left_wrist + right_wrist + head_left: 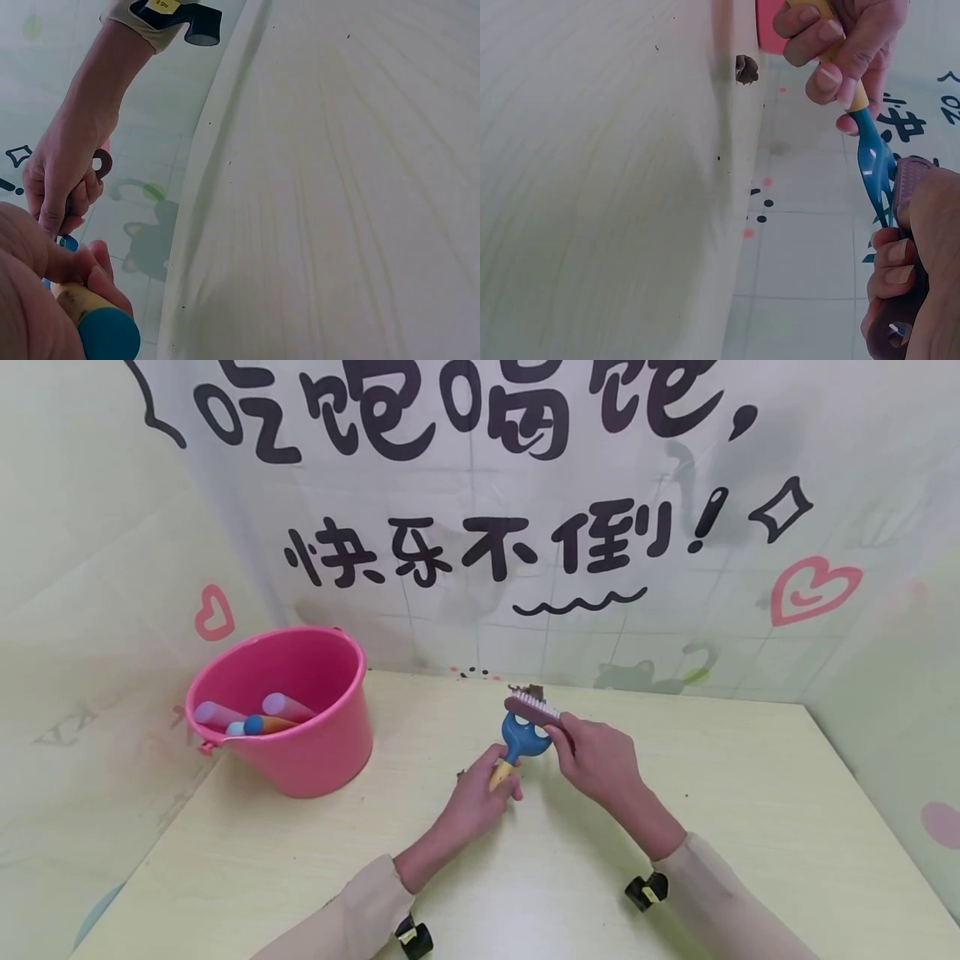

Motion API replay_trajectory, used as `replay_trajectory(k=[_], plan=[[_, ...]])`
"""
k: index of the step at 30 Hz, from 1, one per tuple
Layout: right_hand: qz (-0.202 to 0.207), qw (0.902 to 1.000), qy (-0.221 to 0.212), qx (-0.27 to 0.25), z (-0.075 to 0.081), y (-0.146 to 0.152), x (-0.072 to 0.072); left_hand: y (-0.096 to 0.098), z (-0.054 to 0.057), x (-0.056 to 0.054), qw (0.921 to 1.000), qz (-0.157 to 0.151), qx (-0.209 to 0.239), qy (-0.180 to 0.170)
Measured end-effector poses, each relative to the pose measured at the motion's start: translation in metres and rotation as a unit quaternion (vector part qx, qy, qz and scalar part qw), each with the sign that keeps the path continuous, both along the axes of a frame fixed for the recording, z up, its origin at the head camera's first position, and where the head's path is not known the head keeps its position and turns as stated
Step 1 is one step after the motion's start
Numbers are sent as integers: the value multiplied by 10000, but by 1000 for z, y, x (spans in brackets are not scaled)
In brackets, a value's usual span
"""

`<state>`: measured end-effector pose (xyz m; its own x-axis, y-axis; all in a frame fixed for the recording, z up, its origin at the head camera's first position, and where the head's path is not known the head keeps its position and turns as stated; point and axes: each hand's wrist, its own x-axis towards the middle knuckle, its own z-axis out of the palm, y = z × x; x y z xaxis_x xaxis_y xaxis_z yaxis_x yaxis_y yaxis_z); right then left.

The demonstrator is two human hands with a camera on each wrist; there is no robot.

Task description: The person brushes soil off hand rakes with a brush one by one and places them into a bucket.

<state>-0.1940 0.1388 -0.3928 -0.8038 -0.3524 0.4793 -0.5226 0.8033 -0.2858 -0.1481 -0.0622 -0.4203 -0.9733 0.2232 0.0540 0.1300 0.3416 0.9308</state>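
Observation:
My left hand (476,787) grips the yellow handle of a small blue garden fork (527,741), its head pointing away from me. The handle's blue end cap (110,335) shows in the left wrist view. My right hand (600,762) holds a purple brush (528,708) with white bristles across the upper part of the fork's head. A brown clump (536,691) sits just beyond the brush. In the right wrist view the brush lies close beside the fork's blue prongs; the right hand's fingers partly hide where they meet.
A pink bucket (352,752) stands at the left of the pale wooden table (750,827), with several tool handles inside. A small brown crumb (746,69) lies on the table near the left hand. Behind is a printed white curtain (465,635); dark specks dot the tabletop.

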Motion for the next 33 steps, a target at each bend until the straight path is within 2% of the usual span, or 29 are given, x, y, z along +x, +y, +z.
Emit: replay_trajectory(k=[6, 12, 20, 25, 33], plan=[[-102, 9995, -112, -261, 4, 10, -8, 1, -1, 6, 9992, -126, -339, 143], [-84, 9991, -113, -412, 4, 20, -12, -1, 1, 7, 9989, -168, -368, 221], [-277, 9977, -122, -603, 4, 34, -14, -6, 4, 5, 9992, -144, 72, -371], [-281, 9970, -97, -708, -2, 43, -13, -11, 5, 0, 9985, -25, 210, -496], [-331, 9950, -362, -875, -10, 53, -11, -18, 6, -4, 9965, 194, 235, -773]])
